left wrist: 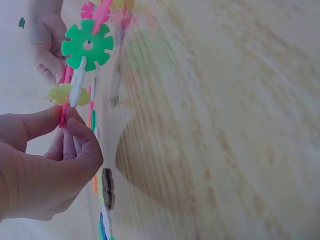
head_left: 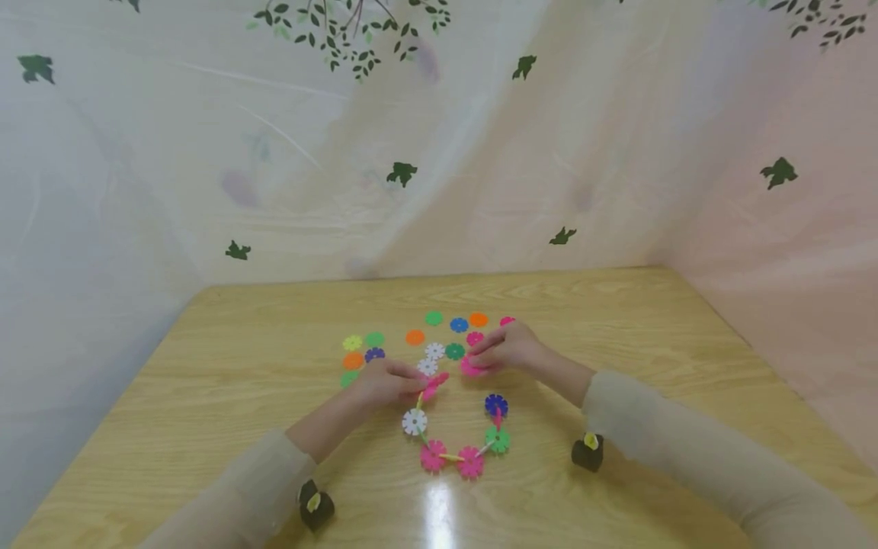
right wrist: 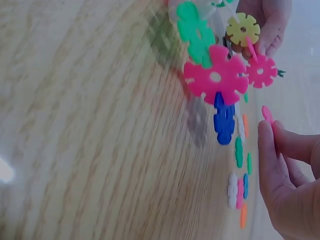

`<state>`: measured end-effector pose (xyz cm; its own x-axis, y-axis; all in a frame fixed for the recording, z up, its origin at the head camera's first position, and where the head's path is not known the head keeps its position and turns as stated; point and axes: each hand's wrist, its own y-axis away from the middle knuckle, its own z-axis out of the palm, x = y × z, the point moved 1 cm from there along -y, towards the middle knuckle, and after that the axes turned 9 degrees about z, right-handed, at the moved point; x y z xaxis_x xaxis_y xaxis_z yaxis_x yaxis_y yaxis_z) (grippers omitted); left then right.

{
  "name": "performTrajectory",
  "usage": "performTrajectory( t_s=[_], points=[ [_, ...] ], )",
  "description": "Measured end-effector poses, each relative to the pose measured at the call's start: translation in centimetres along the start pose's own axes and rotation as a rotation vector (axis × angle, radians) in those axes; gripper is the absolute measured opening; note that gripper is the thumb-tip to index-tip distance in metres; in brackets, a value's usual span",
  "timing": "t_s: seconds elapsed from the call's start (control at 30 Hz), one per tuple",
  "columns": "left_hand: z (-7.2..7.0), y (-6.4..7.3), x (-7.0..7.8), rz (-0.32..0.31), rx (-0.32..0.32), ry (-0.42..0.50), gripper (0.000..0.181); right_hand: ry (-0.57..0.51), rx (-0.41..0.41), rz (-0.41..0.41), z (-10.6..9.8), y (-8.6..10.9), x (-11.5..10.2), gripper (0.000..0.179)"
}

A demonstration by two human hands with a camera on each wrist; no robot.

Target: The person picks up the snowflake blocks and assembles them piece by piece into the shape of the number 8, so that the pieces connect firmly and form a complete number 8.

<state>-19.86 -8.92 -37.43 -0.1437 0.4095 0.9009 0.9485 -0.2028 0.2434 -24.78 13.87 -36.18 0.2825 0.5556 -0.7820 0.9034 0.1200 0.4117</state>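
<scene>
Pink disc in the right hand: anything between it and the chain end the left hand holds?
Nothing visible: only a gap separates the pink disc in the right hand from the chain end in the left hand.

Soft, even light reaches my table [head_left: 206,427]; a white glare [head_left: 440,517] lies on it, on the near side of my chain [head_left: 433,456]. Both wrist views look pale and hazy, with blurred shadows [right wrist: 197,120] beside the chain and the table slightly soft.

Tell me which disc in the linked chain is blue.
The dark blue disc at the right end of the chain in the head view, joined to an edge-on pink disc. The chain's other visible discs are pink, green, white or yellow.
</scene>
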Motion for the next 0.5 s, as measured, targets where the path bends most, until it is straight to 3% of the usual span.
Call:
performTrajectory(
  t_s=[0.33, 0.5],
  points=[
    [0.0, -0.2, 0.4, 0.012, -0.025, -0.046, 0.022, -0.108, -0.124, 0.045, 1.0, 0.6, -0.7, 0.026],
    [0.1, -0.2, 0.4, -0.013, -0.016, -0.07, 0.022, -0.193, -0.159, 0.094, 1.7, 0.6, -0.5, 0.028]
  ],
)
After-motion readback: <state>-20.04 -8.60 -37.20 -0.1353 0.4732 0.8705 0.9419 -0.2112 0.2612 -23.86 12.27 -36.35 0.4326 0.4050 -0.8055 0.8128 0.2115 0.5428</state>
